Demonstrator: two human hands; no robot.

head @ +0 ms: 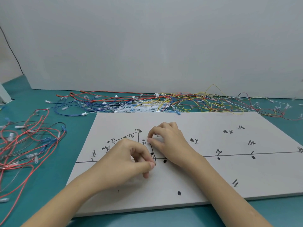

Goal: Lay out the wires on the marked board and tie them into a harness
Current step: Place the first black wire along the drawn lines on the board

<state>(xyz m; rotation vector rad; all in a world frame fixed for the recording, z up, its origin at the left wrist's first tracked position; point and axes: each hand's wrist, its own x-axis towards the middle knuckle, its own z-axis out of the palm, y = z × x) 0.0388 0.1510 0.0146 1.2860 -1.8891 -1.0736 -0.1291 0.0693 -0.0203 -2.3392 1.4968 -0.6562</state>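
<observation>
A white marked board (pixel 188 174) lies flat on the teal table, with drawn black lines, dots and handwritten labels. A short black wire (pixel 153 151) runs across its middle, roughly along a drawn vertical line. My left hand (pixel 129 159) pinches the wire's near end between thumb and forefinger. My right hand (pixel 165 138) pinches its far end close to a handwritten label. Both hands rest low over the board.
A long tangle of red, blue, white and yellow wires (pixel 164 102) lies behind the board along the white wall. Another pile of red and black wires (pixel 27 141) with clear connectors sits left of the board. A white object (pixel 5 94) stands at far left.
</observation>
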